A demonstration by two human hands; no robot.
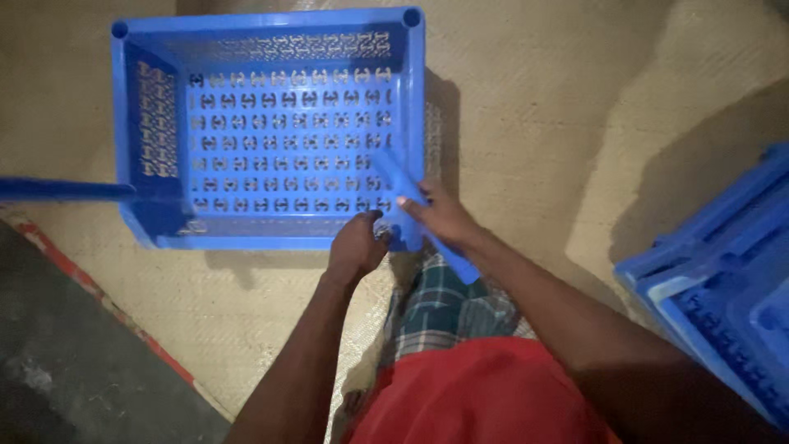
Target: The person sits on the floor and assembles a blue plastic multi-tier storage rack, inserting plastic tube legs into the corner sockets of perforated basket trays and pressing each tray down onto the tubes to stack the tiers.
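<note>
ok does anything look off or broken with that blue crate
Possibly. A long blue plastic strip runs slantwise across the near right corner of the blue perforated plastic crate, out of line with its walls. The right hand grips it; the left hand pinches the corner beside it. Whether it broke off, I cannot tell.

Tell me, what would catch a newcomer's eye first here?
The big blue crate with a perforated bottom, lying on the woven mat at upper left. At its near right corner both hands meet: the right hand grips a blue strip, and the left hand is closed beside it at the crate's rim. More blue crates sit at the right edge.
</note>
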